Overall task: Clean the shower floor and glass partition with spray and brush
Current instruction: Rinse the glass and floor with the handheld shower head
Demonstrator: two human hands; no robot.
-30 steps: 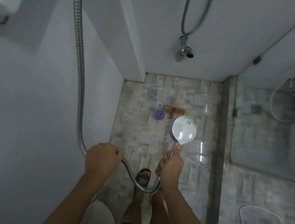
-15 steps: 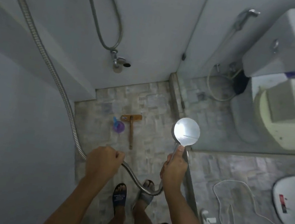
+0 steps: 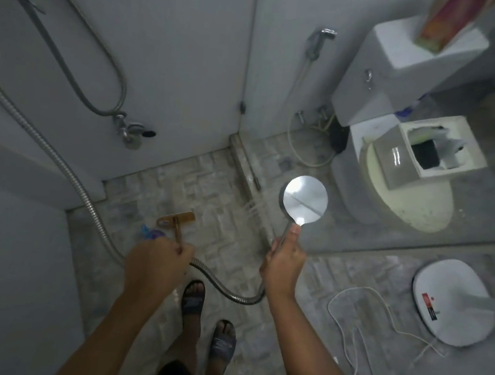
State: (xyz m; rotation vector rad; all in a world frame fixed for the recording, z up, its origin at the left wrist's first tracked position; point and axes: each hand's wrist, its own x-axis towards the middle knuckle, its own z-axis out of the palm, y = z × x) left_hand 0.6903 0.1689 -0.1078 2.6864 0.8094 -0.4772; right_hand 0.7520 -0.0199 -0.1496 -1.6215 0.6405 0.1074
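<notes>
- Down by the doorway of the shower, a person stands in dark sandals [image 3: 192,298] on the tiled shower floor [image 3: 217,189], with both arms held out in front.
- The right hand [image 3: 284,264] is wrapped tight round the thin handle of a shower head [image 3: 305,200]. Its fingers are curled all the way round and the thumb lies up along the handle.
- The round, shiny shower head is up in the air, close to the low edge of the glass wall [image 3: 344,232]. Its flat face points away from the person.
- Faint thin streaks, maybe water, show on the tiles next to the shower head.
- The left hand [image 3: 156,259] is a closed fist round the metal hose [image 3: 53,157]. The hose hangs in a loop from that fist over to the right hand, and the other way it climbs up the left wall.
- A wooden brush [image 3: 176,220] lies flat on the shower floor, and nobody is touching it. From where I stand, the end of its handle is hidden behind the left hand.
- A small purple and blue thing [image 3: 150,232] sits just beside the brush. It is too blurry to tell what it is.
- A toilet [image 3: 396,208] shows through the glass wall.
- On the floor outside the shower lie a white round thing [image 3: 453,299] and a loose white cord [image 3: 365,315].
</notes>
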